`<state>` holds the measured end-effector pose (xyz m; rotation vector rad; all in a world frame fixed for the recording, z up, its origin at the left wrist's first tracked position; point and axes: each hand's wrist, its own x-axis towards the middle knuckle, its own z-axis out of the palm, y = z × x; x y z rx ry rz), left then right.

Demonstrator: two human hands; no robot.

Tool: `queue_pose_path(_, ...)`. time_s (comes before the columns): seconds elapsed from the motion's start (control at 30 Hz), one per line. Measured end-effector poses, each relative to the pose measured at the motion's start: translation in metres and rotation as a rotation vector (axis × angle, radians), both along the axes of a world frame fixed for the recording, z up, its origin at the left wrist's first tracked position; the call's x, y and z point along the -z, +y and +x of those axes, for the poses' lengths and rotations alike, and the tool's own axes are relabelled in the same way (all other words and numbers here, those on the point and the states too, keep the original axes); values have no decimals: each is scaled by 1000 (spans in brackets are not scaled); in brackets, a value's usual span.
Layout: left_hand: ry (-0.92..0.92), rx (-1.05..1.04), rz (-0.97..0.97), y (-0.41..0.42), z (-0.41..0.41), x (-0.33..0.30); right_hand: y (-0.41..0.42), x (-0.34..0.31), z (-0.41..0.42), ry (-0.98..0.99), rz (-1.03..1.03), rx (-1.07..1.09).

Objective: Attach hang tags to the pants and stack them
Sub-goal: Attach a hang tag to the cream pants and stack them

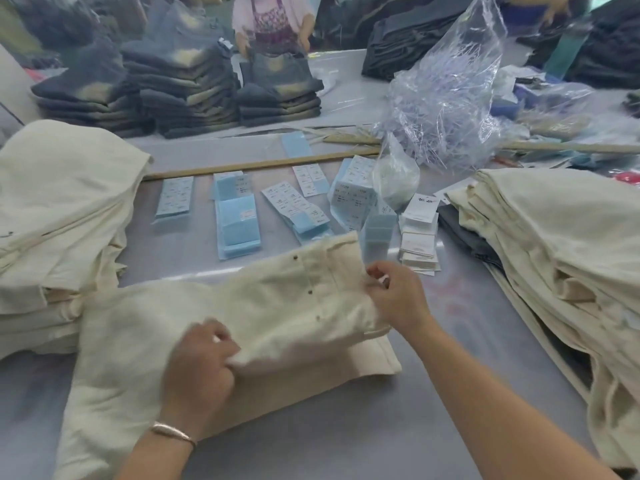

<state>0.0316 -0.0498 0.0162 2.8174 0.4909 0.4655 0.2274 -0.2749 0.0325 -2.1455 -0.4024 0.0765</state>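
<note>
A person works at a grey table (363,427), seen from above. A pair of cream pants (221,323) lies across the lower centre of the frame, folded, with its waistband end lifted toward the right.

The left hand (199,368), low and left of centre, has its fingers curled around a fold of the fabric. The right hand (394,296), right of centre, pinches the waistband edge between thumb and fingertips. Whether it also holds a tag or fastener cannot be told.

The step looks like preparing the waistband for a tag. To do it well, the cloth should be held taut between both hands, so the fastening point stays exposed and flat.

Hang tags (239,223), blue and white, lie in rows just above the pants, in the middle of the frame, apart from both hands. A small stack of white cards (419,244) sits just above the right hand.

Stacks of cream pants rise at the left edge (59,216) and right edge (547,244). A clear bag of plastic fasteners (446,98) stands upper right.
</note>
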Motion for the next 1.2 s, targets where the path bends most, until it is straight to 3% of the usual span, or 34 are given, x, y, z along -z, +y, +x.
queue_pose_path(0.03, 287, -11, -67, -6, -2, 9, 2, 6, -6, 6, -94, -18)
queue_pose_path(0.07, 449, -38, -101, -11, -5, 16, 3, 11, -13, -36, -131, -43)
queue_pose_path(0.1, 459, -66, -139, -15, -5, 17, 5, 13, -23, -120, -106, -63)
queue_pose_path(0.17, 236, -116, -275, -25, 3, 7, 13, 11, -47, -299, -31, -83)
queue_pose_path(0.23, -9, -115, -690, -41, 17, -12, 26, 6, -71, -438, -18, -158)
queue_pose_path(0.3, -26, -87, -1082, -54, 35, -21, 37, 7, -90, -551, -9, -323)
queue_pose_path(0.33, 1, -96, -1117, -58, 43, -22, 39, 8, -98, -578, -15, -408)
queue_pose_path(0.37, -16, -119, -1031, -59, 50, -20, 37, 10, -102, -579, -21, -475)
queue_pose_path(0.43, -132, -206, -957, -55, 58, -17, 28, 10, -101, -508, 5, -504)
queue_pose_path(0.53, -231, -338, -1178, -49, 65, -15, 6, 10, -83, -367, 55, -239)
queue_pose_path(0.63, -224, -325, -1076, -52, 73, -20, -5, 8, -66, -304, 62, -26)
queue_pose_path(0.73, -188, -294, -949, -53, 79, -29, -6, 4, -53, -18, 83, -173)
queue_pose_path(0.8, -170, -290, -908, -52, 82, -33, -5, 2, -50, 12, 122, -294)
queue_pose_path(0.87, -167, -326, -916, -49, 84, -32, -5, 2, -53, -138, 191, -294)
queue_pose_path(0.97, -103, -337, -974, -52, 81, -33, -6, 7, -57, -569, 162, -215)
queue_pose_path(1.0, -109, -328, -907, -55, 76, -33, -6, 8, -58, -702, 132, -185)
queue_pose_path(1.1, -458, -102, -290, -70, 58, -37, -2, 9, -61, -885, 111, -117)
queue_pose_path(1.13, -518, 5, -160, -78, 52, -39, 2, 10, -63, -905, 123, -111)
queue_pose_path(1.2, -453, 110, -91, -89, 46, -38, 6, 13, -68, -904, 150, -127)
